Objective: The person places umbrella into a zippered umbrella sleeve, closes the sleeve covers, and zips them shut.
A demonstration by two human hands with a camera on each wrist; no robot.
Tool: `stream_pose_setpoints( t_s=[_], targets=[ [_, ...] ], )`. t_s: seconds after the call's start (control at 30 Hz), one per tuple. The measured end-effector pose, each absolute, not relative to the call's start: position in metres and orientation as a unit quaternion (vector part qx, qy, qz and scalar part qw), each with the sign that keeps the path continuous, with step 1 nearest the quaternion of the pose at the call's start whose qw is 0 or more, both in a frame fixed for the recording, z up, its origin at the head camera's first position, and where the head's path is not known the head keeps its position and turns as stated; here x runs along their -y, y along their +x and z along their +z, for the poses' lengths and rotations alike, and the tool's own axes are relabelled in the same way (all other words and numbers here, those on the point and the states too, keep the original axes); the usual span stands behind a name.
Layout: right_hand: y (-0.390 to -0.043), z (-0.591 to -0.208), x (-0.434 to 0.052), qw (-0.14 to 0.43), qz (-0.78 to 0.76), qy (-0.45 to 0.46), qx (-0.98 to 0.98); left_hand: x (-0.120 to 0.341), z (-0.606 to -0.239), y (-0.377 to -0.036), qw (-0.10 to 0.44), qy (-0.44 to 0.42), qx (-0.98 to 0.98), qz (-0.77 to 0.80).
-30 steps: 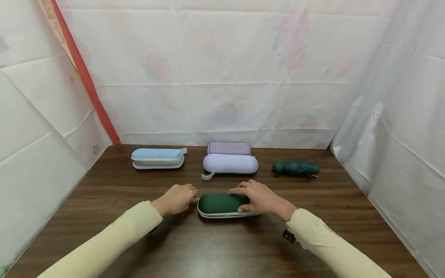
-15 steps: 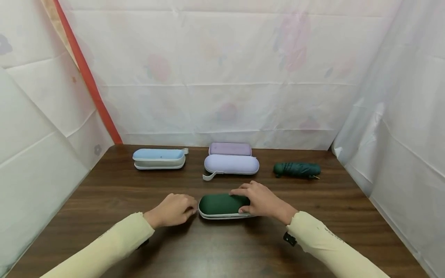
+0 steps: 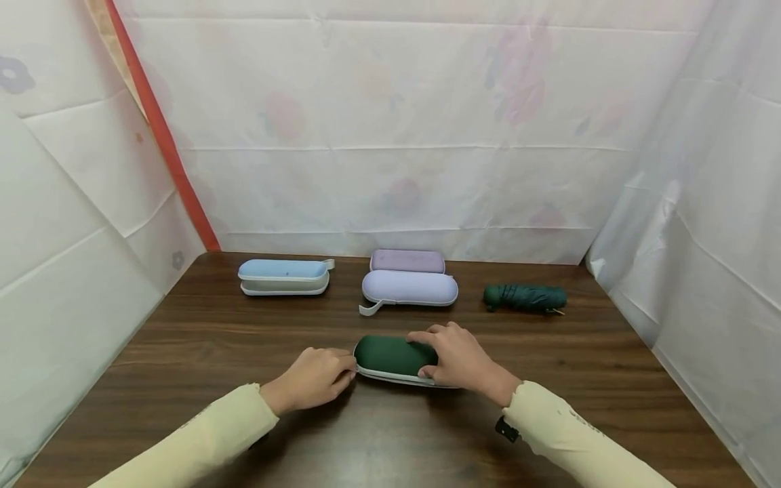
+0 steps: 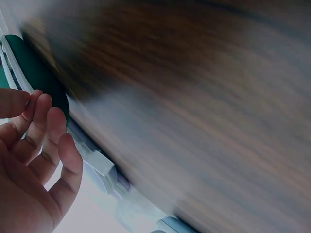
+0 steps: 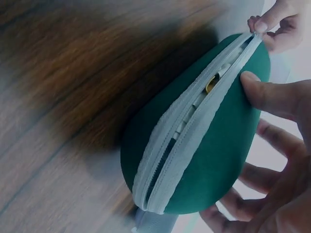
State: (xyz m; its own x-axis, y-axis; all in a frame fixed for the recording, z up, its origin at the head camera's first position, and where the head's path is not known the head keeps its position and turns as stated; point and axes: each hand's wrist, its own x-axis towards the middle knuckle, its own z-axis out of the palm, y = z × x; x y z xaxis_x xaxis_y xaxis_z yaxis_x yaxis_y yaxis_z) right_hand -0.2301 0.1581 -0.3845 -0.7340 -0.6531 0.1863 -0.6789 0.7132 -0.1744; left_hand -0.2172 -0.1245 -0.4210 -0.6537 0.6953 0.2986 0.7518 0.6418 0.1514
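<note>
A dark green zippered case (image 3: 390, 356) with a white zipper band lies on the table between both hands. Its zipper gapes along the front side, and a small gold-coloured piece (image 5: 212, 85) shows inside in the right wrist view. At the case's left end, my left hand (image 3: 311, 378) pinches the zipper pull between thumb and fingers; the fingertips hide the pull itself. My right hand (image 3: 466, 359) holds the case's right part, thumb on the front of the lid and fingers over the top and far side.
Behind the green case lie a lavender case (image 3: 410, 288) with a wrist strap and a purple case (image 3: 407, 261). A light blue case (image 3: 283, 278), its lid gaping, stands back left. A folded green umbrella (image 3: 525, 297) lies back right. Cloth (image 3: 390, 122) hangs around the wooden table (image 3: 390, 447).
My left hand has come toward the front around the case's left end. The case has turned slightly, its left end now farther back. My right hand keeps its hold.
</note>
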Motion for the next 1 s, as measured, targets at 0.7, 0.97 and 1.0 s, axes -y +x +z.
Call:
stream_pose_setpoints(
  t_s=[0.7,0.97,1.0],
  targets=[
    [-0.219,-0.380,-0.148,0.054,0.085,0.313,0.944,0.074,-0.426,-0.214,0.113,-0.430,0.889,-0.110],
    [-0.250,-0.362,-0.159,0.055,-0.034,0.549,0.834,0.079,-0.421,-0.217,0.073,-0.442,0.889,-0.101],
    [-0.252,-0.361,-0.158,0.068,-0.067,0.574,0.813,0.079,-0.420,-0.217,0.068,-0.441,0.889,-0.101]
  ],
)
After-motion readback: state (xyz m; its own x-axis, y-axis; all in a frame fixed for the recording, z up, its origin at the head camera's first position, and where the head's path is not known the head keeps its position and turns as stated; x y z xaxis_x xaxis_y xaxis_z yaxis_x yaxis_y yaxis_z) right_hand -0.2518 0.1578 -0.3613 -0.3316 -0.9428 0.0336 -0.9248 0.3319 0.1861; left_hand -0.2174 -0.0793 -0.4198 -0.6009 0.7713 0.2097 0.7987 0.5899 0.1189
